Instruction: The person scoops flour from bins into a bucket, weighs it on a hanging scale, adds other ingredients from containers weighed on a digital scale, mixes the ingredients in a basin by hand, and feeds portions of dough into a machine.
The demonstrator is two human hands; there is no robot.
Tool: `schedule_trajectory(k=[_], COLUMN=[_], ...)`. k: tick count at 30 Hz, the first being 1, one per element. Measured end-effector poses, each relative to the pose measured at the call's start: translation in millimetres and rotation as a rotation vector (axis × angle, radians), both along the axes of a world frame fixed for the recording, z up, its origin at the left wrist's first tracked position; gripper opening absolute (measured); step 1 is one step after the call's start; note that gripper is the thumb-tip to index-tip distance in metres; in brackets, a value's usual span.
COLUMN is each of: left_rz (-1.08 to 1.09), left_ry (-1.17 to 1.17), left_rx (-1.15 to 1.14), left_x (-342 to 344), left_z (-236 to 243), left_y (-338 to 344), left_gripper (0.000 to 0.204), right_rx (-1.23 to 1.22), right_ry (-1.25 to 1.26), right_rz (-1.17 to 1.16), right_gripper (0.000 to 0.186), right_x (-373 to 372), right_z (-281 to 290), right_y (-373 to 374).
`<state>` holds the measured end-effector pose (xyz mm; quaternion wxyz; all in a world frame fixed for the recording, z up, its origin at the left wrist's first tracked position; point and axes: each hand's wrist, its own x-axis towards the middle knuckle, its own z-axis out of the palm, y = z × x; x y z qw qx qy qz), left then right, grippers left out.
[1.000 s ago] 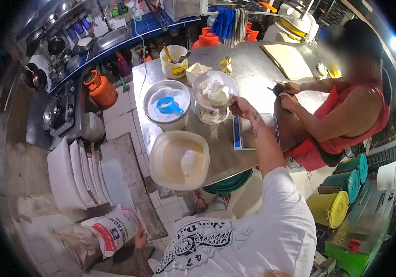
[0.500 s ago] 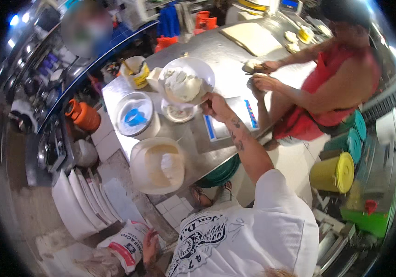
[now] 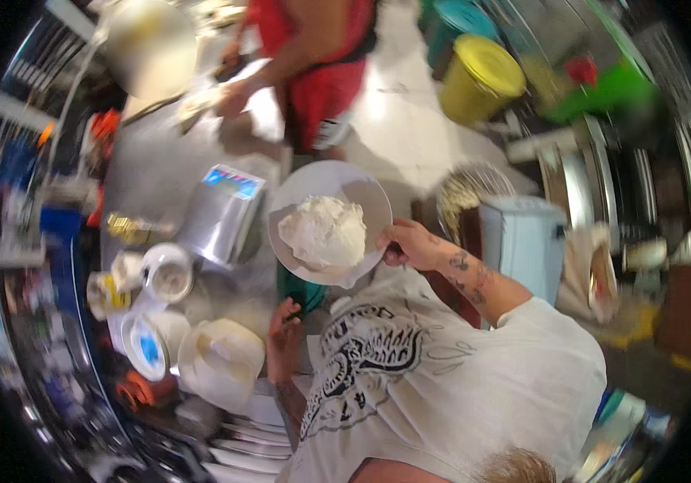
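Likely carry step: right hand (image 3: 411, 243) clamped on bowl (image 3: 301, 183) rim, 4 o'clock; white mass (image 3: 325, 232) inside. Bowl's at scale's (image 3: 223, 216) 3 o'clock. Left hand (image 3: 284, 338): can't tell grip. Next needs bowl level.

Right hand (image 3: 410, 244) grips rim of wide round white bowl (image 3: 329, 181), fingers curled at its right edge; soft lumpy white mass (image 3: 324, 232) inside. Left hand (image 3: 284, 328) low beside table edge, finger detail blurred. Bowl sits in the air, just right of flat silver scale with blue panel (image 3: 221, 216) on grey metal table (image 3: 144, 145). Lower left: squarish off-white plastic tub (image 3: 241, 378), next to round white tub (image 3: 175, 326) with bright blue scoop (image 3: 148, 352). Co-worker in red clothing (image 3: 329, 105) up top; round yellow lidded bin (image 3: 482, 79) upper right.
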<state>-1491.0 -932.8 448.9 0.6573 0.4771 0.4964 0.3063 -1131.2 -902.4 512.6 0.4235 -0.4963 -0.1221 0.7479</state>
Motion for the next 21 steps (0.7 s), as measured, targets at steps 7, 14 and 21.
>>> schedule_trajectory(k=[7, 14, 21], left_rz=[-0.477, -0.886, -1.345], left_ry=[0.226, 0.102, 0.216], left_rx=[0.093, 0.107, 0.29], left_x=[152, 376, 608], left_z=[20, -59, -187], left_y=[109, 190, 278], left_gripper=[0.042, 0.038, 0.031], right_rx=[0.255, 0.116, 0.149], right_ry=[-0.053, -0.155, -0.199], right_rz=[-0.332, -0.911, -1.251], right_gripper=[0.027, 0.018, 0.012], right_x=[114, 212, 316], right_z=[-24, -4, -12], right_y=[-68, -75, -53])
